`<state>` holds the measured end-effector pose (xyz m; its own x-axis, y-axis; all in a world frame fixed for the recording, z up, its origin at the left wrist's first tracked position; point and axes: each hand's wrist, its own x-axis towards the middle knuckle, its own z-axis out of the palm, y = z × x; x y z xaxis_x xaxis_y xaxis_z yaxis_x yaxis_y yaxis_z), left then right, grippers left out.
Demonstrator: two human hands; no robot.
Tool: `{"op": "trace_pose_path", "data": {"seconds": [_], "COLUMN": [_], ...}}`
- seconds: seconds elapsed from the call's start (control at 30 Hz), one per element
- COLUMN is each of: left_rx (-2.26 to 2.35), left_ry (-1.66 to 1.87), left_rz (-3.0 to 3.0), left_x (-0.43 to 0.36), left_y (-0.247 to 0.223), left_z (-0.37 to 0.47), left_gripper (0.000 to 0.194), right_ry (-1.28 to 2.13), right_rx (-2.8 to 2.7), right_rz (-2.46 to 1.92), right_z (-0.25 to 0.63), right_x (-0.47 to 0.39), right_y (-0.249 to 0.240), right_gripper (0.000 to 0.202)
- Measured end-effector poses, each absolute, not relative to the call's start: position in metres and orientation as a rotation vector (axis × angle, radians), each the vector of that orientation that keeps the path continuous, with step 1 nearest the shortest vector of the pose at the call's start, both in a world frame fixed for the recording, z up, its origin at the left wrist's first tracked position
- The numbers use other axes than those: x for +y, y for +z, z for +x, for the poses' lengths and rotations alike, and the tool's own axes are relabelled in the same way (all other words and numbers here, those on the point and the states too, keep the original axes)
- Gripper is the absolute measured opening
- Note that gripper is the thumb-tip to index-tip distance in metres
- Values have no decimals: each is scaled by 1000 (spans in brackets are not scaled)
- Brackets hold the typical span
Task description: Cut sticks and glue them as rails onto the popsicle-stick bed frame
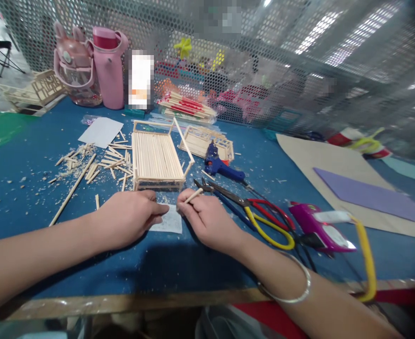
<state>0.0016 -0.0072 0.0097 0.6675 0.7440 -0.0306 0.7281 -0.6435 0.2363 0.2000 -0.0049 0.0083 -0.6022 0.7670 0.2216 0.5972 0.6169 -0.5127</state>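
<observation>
My right hand [207, 216] is closed around a short wooden stick [193, 195], which points up and to the right. My left hand [131, 217] has its fingers curled together beside a small white paper [168, 220]; whether anything is between its fingertips is hidden. Just beyond both hands stands a small frame of wooden sticks [156, 155] with a slatted top and raised rails. A second stick structure [207, 143] lies behind it to the right. Cut stick pieces [117, 160] and crumbs are scattered to the left of the frame, near a long stick [73, 190].
Right of my hands lie a blue glue gun [224, 168], pliers [228, 202], red-and-yellow-handled scissors [269, 221] and a magenta device [320, 226]. Pink bottles [111, 70], a lit screen [140, 80] and bundled sticks [188, 106] stand or lie at the back of the blue table [97, 268].
</observation>
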Motion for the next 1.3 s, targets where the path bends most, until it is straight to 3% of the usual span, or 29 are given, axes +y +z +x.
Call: {"op": "trace_pose_path", "data": {"seconds": [1.3], "left_rx": [1198], "left_ry": [66], "left_rz": [2633], "left_x": [-6], "left_y": [7], "left_z": [1], "left_gripper": [30], "right_ry": [495], "right_rx": [-2627], "right_rz": [-1071], "right_z": [204], "right_x": [0], "right_y": [13], "right_gripper": [20]}}
